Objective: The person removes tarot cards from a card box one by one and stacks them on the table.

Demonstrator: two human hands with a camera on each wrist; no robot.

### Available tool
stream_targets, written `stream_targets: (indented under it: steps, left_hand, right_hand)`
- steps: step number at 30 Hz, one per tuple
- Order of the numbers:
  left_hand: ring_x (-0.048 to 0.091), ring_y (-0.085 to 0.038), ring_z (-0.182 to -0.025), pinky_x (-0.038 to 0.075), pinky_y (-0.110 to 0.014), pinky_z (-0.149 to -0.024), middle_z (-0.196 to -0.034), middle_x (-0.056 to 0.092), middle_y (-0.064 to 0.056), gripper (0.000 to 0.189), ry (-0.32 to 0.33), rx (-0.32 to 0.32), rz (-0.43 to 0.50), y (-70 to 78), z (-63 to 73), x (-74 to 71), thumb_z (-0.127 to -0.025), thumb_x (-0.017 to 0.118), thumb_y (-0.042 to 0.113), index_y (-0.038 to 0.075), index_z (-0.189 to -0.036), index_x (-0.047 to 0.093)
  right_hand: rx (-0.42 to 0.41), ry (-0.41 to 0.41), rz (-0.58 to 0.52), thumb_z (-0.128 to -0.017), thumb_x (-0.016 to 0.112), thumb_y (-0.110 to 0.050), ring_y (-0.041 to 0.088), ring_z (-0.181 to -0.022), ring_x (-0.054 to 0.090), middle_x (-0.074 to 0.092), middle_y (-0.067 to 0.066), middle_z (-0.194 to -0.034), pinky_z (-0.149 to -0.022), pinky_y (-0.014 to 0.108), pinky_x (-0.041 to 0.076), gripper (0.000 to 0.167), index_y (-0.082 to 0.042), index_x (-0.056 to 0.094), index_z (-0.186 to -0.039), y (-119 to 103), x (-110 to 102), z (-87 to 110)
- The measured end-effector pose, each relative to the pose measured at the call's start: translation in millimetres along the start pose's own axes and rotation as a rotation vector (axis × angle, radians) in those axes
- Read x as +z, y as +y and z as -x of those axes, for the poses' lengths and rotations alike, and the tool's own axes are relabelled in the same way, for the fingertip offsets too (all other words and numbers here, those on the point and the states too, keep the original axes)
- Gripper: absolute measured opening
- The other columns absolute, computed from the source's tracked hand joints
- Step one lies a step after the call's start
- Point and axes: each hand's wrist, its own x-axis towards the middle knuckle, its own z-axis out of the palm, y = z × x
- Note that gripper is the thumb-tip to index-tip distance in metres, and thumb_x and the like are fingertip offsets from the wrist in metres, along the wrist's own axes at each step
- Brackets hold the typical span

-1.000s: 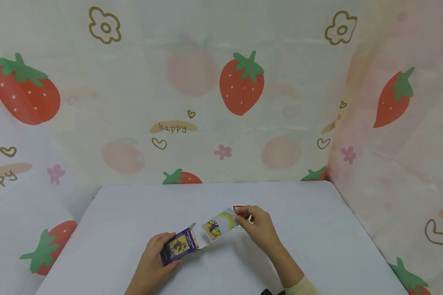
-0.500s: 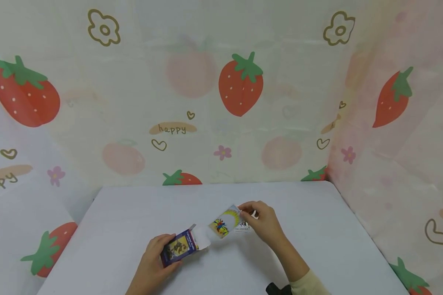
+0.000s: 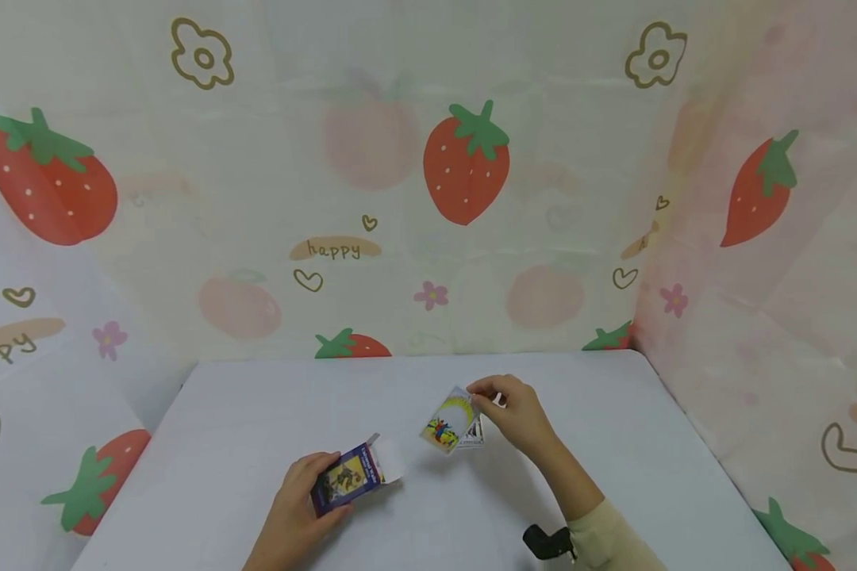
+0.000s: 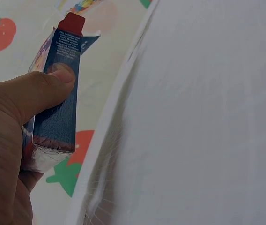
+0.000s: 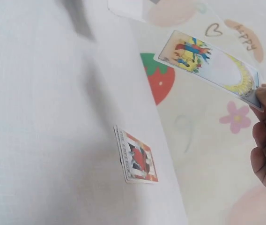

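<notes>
My left hand (image 3: 296, 507) grips a dark blue card box (image 3: 346, 478) with a picture on its front. The box's end flap stands open toward the right, and in the left wrist view the thumb presses on its printed narrow side. Between thumb and fingertip, my right hand (image 3: 517, 412) pinches one corner of a tarot card (image 3: 448, 420) with a yellow arc and colourful figures. Below that card a small stack of cards (image 5: 138, 157) lies on the table, a red-robed figure on its top card. In the head view the held card covers much of the stack.
A white-covered table (image 3: 271, 412) spreads under both hands. Strawberry-patterned cloth (image 3: 464, 166) hangs behind it and along both sides. A black device (image 3: 546, 542) sits at the right wrist, beside the sleeve.
The tarot card has come away from the box's open end and moved right and up with my right hand, now over the stack. My left hand and the box have hardly moved.
</notes>
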Motion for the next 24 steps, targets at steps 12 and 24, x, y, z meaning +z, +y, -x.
stream_targets:
  steps: [12, 24]
  left_hand:
    - [0.049, -0.013, -0.125, 0.023, 0.000, -0.105, -0.136, 0.056, 0.002, 0.084, 0.015, 0.012, -0.008, -0.9, 0.5, 1.4, -0.068, 0.097, 0.019, 0.013, -0.142, 0.058]
    - [0.049, -0.013, -0.125, 0.024, -0.001, -0.105, -0.137, 0.056, 0.004, 0.084, 0.006, -0.010, -0.006, 0.4, 0.4, 1.0, -0.069, 0.097, 0.021, 0.014, -0.143, 0.057]
  right_hand:
    - [-0.024, -0.039, 0.029, -0.095, 0.073, -0.012, 0.014, -0.089, 0.058, 0.074, -0.006, -0.096, -0.078, 0.030, 0.048, 0.011, -0.016, 0.078, -0.104, 12, -4, -16.9]
    - [0.029, -0.100, 0.021, -0.097, 0.071, -0.012, 0.015, -0.092, 0.057, 0.073, -0.005, -0.100, -0.081, 0.032, 0.048, 0.012, -0.016, 0.078, -0.105, 22, -2, -30.3]
